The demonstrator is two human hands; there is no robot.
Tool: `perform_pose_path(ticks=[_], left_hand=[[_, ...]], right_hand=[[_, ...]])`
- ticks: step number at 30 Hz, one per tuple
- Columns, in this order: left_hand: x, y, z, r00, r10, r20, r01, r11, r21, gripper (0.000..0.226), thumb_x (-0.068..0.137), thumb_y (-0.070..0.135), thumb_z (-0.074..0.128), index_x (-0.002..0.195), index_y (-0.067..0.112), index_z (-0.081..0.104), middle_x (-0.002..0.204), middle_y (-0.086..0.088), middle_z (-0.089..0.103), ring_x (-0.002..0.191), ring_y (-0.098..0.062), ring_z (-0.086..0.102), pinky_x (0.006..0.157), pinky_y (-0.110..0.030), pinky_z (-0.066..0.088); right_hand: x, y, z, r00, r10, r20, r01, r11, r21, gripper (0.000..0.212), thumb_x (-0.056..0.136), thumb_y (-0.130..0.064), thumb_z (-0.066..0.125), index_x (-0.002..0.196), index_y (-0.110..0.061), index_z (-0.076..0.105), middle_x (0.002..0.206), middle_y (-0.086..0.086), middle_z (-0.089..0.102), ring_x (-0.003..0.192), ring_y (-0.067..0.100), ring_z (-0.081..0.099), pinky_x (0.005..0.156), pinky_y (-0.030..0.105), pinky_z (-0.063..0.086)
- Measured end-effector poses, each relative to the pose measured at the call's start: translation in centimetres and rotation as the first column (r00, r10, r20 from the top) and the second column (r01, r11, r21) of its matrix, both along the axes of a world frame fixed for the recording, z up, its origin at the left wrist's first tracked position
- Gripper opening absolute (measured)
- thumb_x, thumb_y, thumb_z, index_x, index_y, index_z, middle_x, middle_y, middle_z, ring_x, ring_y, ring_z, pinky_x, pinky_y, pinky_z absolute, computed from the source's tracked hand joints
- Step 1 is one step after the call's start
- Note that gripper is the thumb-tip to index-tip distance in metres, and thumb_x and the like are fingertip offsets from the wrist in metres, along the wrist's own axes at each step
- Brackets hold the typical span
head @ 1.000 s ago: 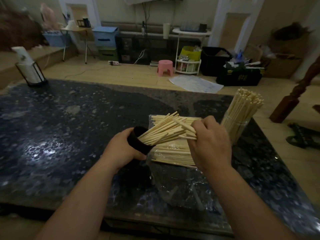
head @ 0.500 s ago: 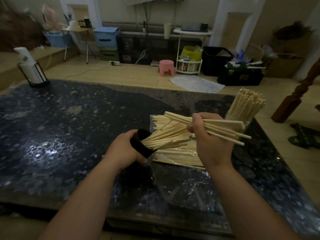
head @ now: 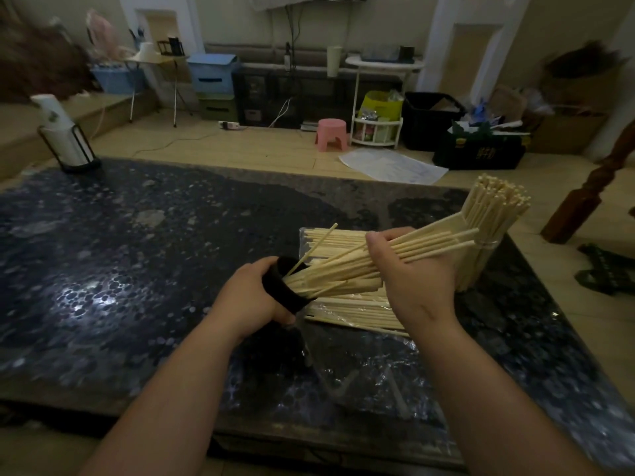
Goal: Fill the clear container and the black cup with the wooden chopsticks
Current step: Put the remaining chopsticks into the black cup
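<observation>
My left hand point(head: 247, 300) grips the black cup point(head: 285, 290), tipped on its side with its mouth toward the right. Several wooden chopsticks stick out of that mouth. My right hand point(head: 412, 283) holds a bundle of chopsticks point(head: 433, 245) whose near ends point into the cup and whose far ends reach up and right. Beneath both hands a loose pile of chopsticks point(head: 347, 310) lies on a clear plastic wrapper. At the right, the clear container point(head: 481, 255) stands upright, packed with chopsticks point(head: 494, 204).
Everything sits on a dark speckled stone table point(head: 137, 269). A paper towel holder point(head: 65, 139) stands at the table's far left corner. The crumpled clear plastic wrapper point(head: 360, 372) spreads toward the near edge. A wooden post point(head: 591, 197) rises past the table's right side.
My right hand has lifted a bundle of chopsticks from the pile and swung its near ends down into the tilted cup. The left hand keeps the cup in about the same place.
</observation>
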State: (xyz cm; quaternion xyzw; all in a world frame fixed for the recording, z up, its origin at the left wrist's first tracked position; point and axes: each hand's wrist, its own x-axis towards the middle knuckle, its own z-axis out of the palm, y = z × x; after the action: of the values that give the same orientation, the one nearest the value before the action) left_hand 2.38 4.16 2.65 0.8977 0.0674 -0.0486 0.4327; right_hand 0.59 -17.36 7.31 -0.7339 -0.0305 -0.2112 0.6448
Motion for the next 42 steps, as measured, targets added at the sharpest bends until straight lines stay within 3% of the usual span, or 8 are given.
perform_pose_path(ticks=[4,8,13,17,21,27,38,42], left_hand=[[-0.1,0.1,0.2,1.000,-0.016,-0.005,0.016,1.000,0.006,0.106,0.035,0.022,0.090,0.135,0.036,0.058,0.120,0.004,0.063,0.112,-0.020,0.059,0.097,-0.040,0.052],[-0.1,0.1,0.2,0.999,-0.034,0.012,0.034,0.999,0.007,0.095,0.048,0.007,0.093,0.131,0.035,0.059,0.121,0.003,0.060,0.110,-0.016,0.056,0.090,-0.027,0.046],[0.1,0.2,-0.1,0.998,-0.054,0.026,0.054,0.998,0.031,0.099,0.045,0.010,0.094,0.134,0.033,0.059,0.122,0.003,0.062,0.113,-0.018,0.057,0.093,-0.029,0.046],[0.4,0.3,-0.3,0.998,-0.065,0.015,0.065,0.997,0.041,0.100,0.043,0.013,0.095,0.133,0.038,0.058,0.120,0.006,0.062,0.113,-0.017,0.058,0.096,-0.034,0.048],[0.4,0.3,-0.2,0.998,-0.070,-0.006,0.070,0.997,0.035,0.101,0.045,0.014,0.095,0.135,0.039,0.057,0.122,0.007,0.061,0.115,-0.017,0.057,0.100,-0.039,0.049],[0.3,0.3,-0.2,0.998,-0.068,0.001,0.068,0.996,0.064,0.103,0.045,0.016,0.096,0.137,0.039,0.055,0.125,0.008,0.056,0.118,-0.017,0.053,0.103,-0.039,0.045],[0.2,0.4,-0.4,0.996,-0.087,0.004,0.087,0.996,0.010,0.092,0.049,0.012,0.095,0.128,0.041,0.058,0.120,0.008,0.063,0.113,-0.016,0.058,0.098,-0.035,0.048],[0.3,0.5,-0.3,0.997,-0.076,0.022,0.075,0.997,0.034,0.095,0.046,0.014,0.094,0.130,0.039,0.057,0.121,0.004,0.063,0.113,-0.017,0.058,0.095,-0.033,0.048]], right_hand=[[0.5,-0.1,-0.6,0.997,-0.004,-0.071,0.000,0.999,-0.054,0.010,0.085,-0.025,0.076,0.079,-0.021,0.069,0.077,-0.015,0.070,0.074,0.001,0.067,0.066,0.014,0.051],[1.0,-0.5,-1.2,0.983,0.002,-0.186,-0.011,0.999,-0.047,0.016,0.079,-0.037,0.079,0.085,-0.024,0.072,0.085,-0.011,0.073,0.081,0.002,0.068,0.079,0.031,0.055],[1.1,-0.2,-0.9,0.963,0.051,-0.266,0.041,0.943,0.331,0.022,0.093,-0.042,0.061,0.093,-0.020,0.067,0.094,-0.005,0.069,0.090,0.004,0.066,0.086,0.037,0.052],[1.2,0.0,-1.1,0.940,-0.040,-0.339,0.099,0.982,0.159,0.022,0.093,-0.035,0.053,0.084,-0.025,0.071,0.100,0.002,0.068,0.101,0.025,0.063,0.087,0.045,0.051],[1.0,0.1,-1.5,0.942,-0.023,-0.334,0.035,0.999,0.030,0.011,0.099,-0.028,0.056,0.093,-0.028,0.066,0.097,0.000,0.067,0.095,0.023,0.064,0.082,0.042,0.054],[1.2,0.3,-1.5,0.931,0.028,-0.363,0.011,0.995,0.104,0.032,0.103,-0.037,0.041,0.117,-0.036,0.069,0.124,-0.011,0.065,0.118,0.011,0.057,0.106,0.043,0.044],[1.2,0.2,-1.3,0.904,0.140,-0.404,-0.133,0.990,0.045,0.039,0.107,-0.032,0.036,0.145,-0.033,0.049,0.150,-0.014,0.045,0.136,0.004,0.038,0.116,0.029,0.027],[1.2,0.0,-1.4,0.879,0.154,-0.451,-0.129,0.988,0.086,0.042,0.106,-0.043,0.036,0.145,-0.035,0.048,0.149,-0.014,0.045,0.138,0.009,0.039,0.120,0.040,0.027]])
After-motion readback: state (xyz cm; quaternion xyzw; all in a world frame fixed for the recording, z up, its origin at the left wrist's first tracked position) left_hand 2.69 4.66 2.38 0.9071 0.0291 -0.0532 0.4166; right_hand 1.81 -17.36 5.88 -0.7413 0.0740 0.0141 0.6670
